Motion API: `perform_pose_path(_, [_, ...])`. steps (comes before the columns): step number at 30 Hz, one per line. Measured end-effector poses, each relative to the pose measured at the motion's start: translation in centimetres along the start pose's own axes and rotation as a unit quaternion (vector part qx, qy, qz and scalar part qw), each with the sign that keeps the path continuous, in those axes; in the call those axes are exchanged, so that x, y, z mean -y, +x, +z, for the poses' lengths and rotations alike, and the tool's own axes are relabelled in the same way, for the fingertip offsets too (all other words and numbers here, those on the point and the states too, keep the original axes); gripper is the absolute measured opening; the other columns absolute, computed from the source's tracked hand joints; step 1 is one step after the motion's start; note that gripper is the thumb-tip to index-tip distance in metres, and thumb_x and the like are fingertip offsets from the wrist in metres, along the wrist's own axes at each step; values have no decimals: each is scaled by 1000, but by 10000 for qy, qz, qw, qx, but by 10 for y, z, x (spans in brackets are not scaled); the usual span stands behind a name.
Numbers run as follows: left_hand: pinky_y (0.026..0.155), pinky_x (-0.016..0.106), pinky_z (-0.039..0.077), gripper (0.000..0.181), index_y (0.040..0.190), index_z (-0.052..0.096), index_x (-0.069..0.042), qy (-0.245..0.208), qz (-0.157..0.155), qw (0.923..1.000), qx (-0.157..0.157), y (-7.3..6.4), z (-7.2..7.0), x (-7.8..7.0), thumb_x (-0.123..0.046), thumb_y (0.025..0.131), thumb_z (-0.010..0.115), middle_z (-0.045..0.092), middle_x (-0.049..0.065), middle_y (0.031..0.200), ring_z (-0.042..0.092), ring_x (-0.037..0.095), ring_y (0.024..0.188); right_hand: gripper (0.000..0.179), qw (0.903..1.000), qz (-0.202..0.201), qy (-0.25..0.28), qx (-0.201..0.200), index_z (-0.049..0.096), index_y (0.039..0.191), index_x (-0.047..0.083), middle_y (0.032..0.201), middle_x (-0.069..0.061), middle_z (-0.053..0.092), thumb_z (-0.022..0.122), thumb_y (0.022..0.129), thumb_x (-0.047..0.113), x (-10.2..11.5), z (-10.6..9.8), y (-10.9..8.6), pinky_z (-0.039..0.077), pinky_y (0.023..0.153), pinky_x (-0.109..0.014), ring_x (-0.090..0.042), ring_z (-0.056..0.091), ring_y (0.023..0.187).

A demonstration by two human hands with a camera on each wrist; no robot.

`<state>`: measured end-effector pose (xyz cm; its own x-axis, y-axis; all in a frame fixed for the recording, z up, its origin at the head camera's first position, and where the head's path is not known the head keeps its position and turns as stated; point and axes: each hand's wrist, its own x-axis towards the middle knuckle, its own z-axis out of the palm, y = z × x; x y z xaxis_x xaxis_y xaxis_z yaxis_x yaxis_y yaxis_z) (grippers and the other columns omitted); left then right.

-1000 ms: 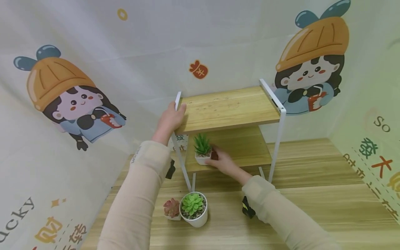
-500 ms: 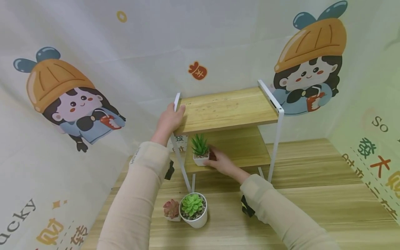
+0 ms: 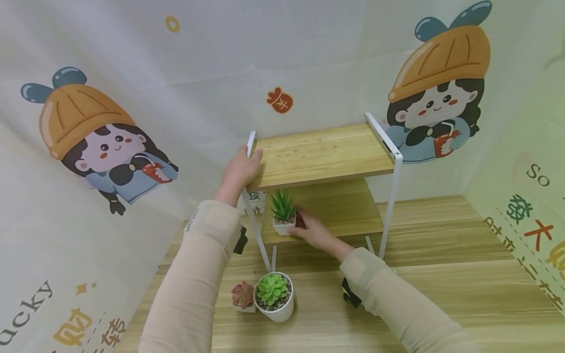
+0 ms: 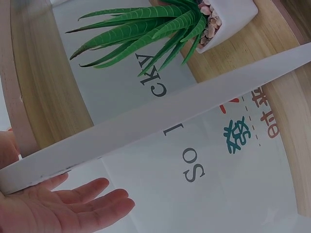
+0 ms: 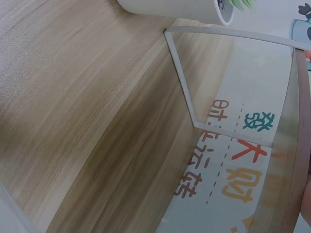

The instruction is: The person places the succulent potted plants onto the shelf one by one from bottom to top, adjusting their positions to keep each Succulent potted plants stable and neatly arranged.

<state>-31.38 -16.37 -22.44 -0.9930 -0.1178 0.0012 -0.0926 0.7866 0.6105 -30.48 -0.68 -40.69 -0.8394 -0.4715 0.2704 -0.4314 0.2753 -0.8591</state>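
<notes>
In the head view my left hand (image 3: 240,169) holds the upper left side of a two-tier wooden shelf rack (image 3: 326,152). Its thumb lies over the top board; the left wrist view shows the other fingers loosely extended beyond the white frame bar (image 4: 146,111). My right hand (image 3: 315,229) grips the white square pot of a spiky green potted plant (image 3: 283,208) near the left end of the lower board, thumb at the front. The fingers behind the pot are hidden. From the right wrist only a bit of that hand shows at the right edge.
In front of the rack's left leg stands a round white pot with a green succulent (image 3: 273,294). Beside it is a smaller reddish succulent (image 3: 243,295). Printed cloth (image 3: 212,59) hangs behind the wooden table (image 3: 441,274).
The potted plant and my right hand have shifted slightly left along the lower board. My left hand stays on the rack.
</notes>
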Motion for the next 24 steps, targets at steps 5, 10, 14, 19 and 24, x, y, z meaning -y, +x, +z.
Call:
perform_pose_path(5, [99, 49, 36, 64, 147, 11, -11, -55, 1, 10000, 7, -1, 0, -1, -46, 97, 28, 30, 22, 144, 38, 39, 124, 66, 10000, -17, -2, 6, 22, 141, -7, 136, -28, 39, 58, 89, 12, 2, 0, -1, 40, 98, -42, -37, 45, 120])
perform_pose_path(10, [99, 48, 37, 64, 147, 11, -10, -70, -1, 10000, 24, 0, 0, 0, -45, 97, 28, 31, 22, 144, 39, 39, 124, 65, 10000, 2, 53, 53, 23, 141, -7, 136, -27, 39, 58, 89, 11, 1, 1, -1, 40, 99, -41, -36, 45, 121])
perform_pose_path(14, [98, 48, 38, 64, 147, 11, -10, -42, -5, 10000, 32, 0, 1, 0, -45, 97, 28, 32, 22, 143, 40, 39, 123, 65, 10000, -23, 32, 70, 24, 141, -6, 137, -27, 38, 59, 89, 13, -1, 2, 0, 39, 99, -42, -36, 44, 122])
perform_pose_path(19, [96, 47, 39, 64, 147, 11, -10, -29, -8, 10000, 49, -1, 0, -1, -45, 97, 27, 33, 23, 142, 42, 39, 121, 66, 9997, -117, 128, 147, 23, 141, -6, 137, -26, 38, 59, 89, 14, -1, 1, -1, 39, 99, -43, -36, 43, 123])
perform_pose_path(24, [96, 47, 39, 63, 147, 10, -10, -23, -9, 10000, 46, -1, 0, -1, -45, 97, 27, 33, 23, 142, 42, 39, 121, 65, 9999, -90, 31, 136, 26, 140, -5, 136, -24, 41, 59, 89, 16, -1, 1, -2, 40, 98, -42, -34, 44, 122])
